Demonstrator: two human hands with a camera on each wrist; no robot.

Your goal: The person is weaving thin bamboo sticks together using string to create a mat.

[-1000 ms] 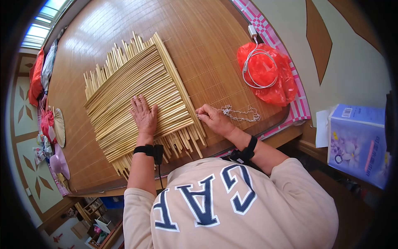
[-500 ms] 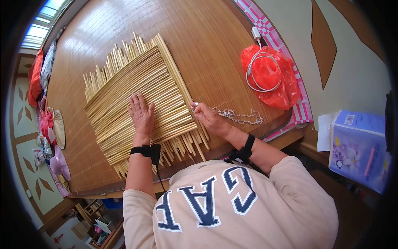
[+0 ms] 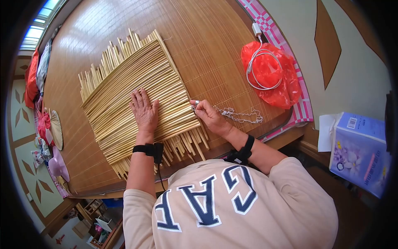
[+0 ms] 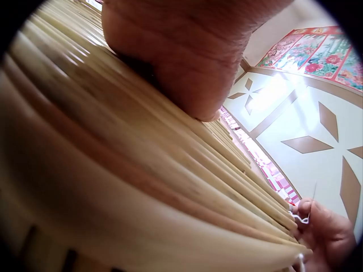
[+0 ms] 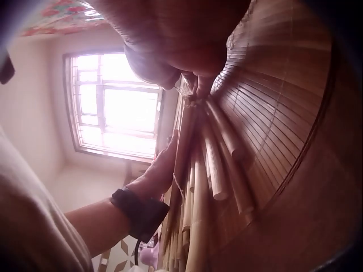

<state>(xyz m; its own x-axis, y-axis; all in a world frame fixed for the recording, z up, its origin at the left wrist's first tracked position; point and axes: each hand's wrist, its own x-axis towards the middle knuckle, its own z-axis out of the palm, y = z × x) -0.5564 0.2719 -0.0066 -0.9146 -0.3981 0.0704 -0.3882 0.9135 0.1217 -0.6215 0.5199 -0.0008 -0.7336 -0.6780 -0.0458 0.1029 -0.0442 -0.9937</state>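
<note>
A mat of pale stalks point(image 3: 137, 93), laid side by side and bound with thread, lies in front of the person. Spread flat on its middle is the left hand point(image 3: 145, 116), fingers straight and palm down. At the mat's right edge the right hand point(image 3: 212, 119) has its fingers curled, with a silver ring-like band point(image 3: 197, 102) on one finger. In the left wrist view, its fingertips pinch a thin needle point(image 4: 313, 198), with white thread point(image 4: 299, 219) beside it at the stalk ends. A tangled white thread point(image 3: 240, 115) trails behind that hand on the table.
Loose stalks point(image 3: 99, 74) stick out beneath the mat at its far and near sides. A red plastic bag point(image 3: 273, 89) with a coiled white cable point(image 3: 250, 68) lies at the right. A woven fan point(image 3: 57, 129) and pink hat point(image 3: 58, 164) sit along the left edge.
The right hand has moved slightly left and up, close against the mat's right edge, and its silver band now shows. The left hand has stayed flat on the stalks.
</note>
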